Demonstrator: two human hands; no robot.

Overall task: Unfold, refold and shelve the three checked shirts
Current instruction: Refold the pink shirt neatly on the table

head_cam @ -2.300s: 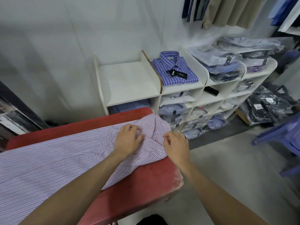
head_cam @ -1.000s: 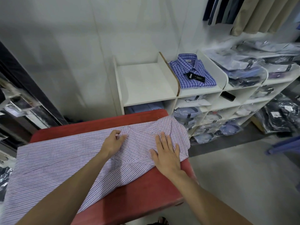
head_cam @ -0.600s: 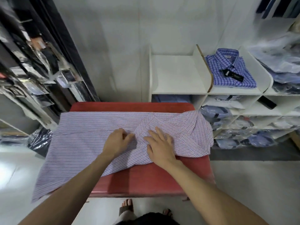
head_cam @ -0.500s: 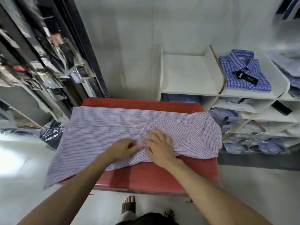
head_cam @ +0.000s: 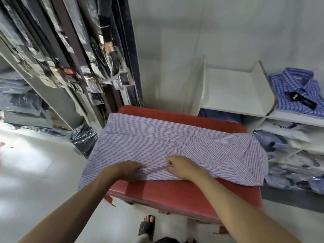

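Note:
A pale purple checked shirt (head_cam: 149, 142) lies spread face down across the red padded table (head_cam: 184, 193), collar end to the right. My left hand (head_cam: 126, 170) grips the shirt's near edge with curled fingers. My right hand (head_cam: 182, 166) pinches a narrow fold of the same edge, a little to the right of the left hand. A blue checked shirt (head_cam: 298, 95) with a black tag lies folded on the top of the white shelf unit (head_cam: 236, 90), at the right.
The white shelf unit's lower cubbies hold bagged shirts (head_cam: 289, 155). Left of the table hang bagged dark garments (head_cam: 84, 55) on a rack. A black bag (head_cam: 84, 137) lies on the floor by the table's left end. My sandalled foot (head_cam: 147, 227) stands below the table.
My view has swung left. Both hands slid toward me from the shirt's middle to its near edge and took hold of the fabric; the right hand went from flat to pinching.

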